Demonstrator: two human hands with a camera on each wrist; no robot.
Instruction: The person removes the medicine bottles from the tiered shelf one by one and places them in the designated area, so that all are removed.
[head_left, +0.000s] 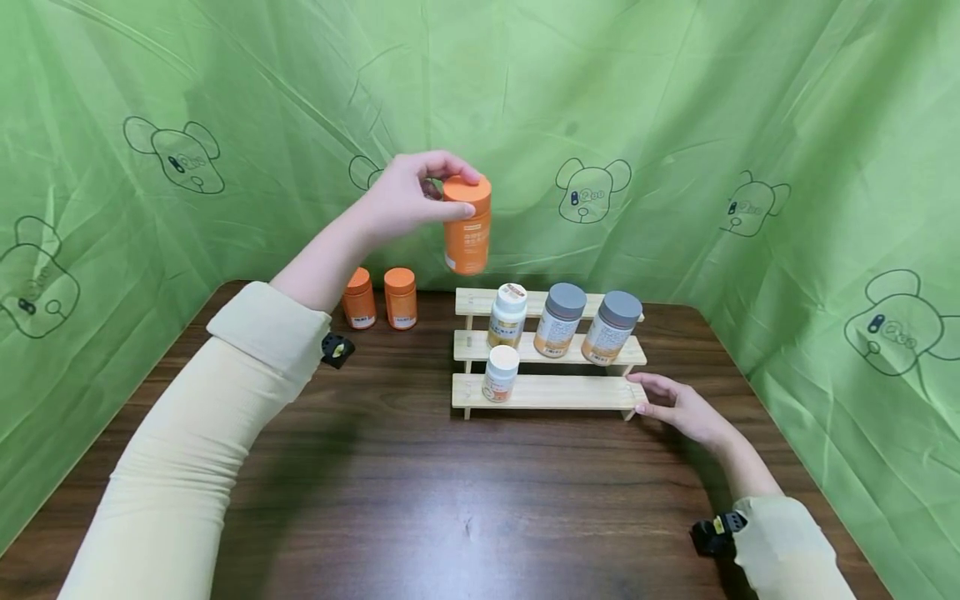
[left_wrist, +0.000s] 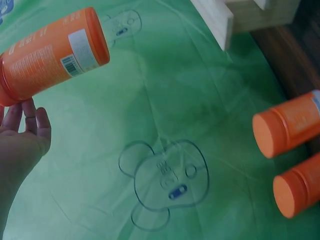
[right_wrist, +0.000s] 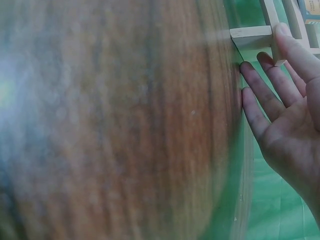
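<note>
orange bottle (head_left: pixel 467 227): held in the air above and just behind the left end of the wooden step rack (head_left: pixel 547 392), upright, gripped at the lid by the left hand (head_left: pixel 408 198), whose fingers curl over the cap from above so the body hangs free below. a top grip like this leaves the base clear for setting down. looks: cylinder, orange body and orange lid, pale label with fine print and a barcode panel, seen best in the left wrist view (left_wrist: pixel 52 52).

right hand (head_left: pixel 675 404): fingers straight and slack, tips touching the right end of the rack's lowest step, likely steadying it; holding nothing.

rack contents: small white bottle (head_left: pixel 500 372) on the lowest step; white bottle with tan lid (head_left: pixel 507 315) and two grey-lidded bottles (head_left: pixel 585 325) on the middle step, though the exact tier is hard to judge from this angle.

two more orange bottles (head_left: pixel 380 298) stand side by side on the dark wooden table (head_left: pixel 420 500), left of the rack, near the green cloth backdrop (head_left: pixel 675 108).
</note>
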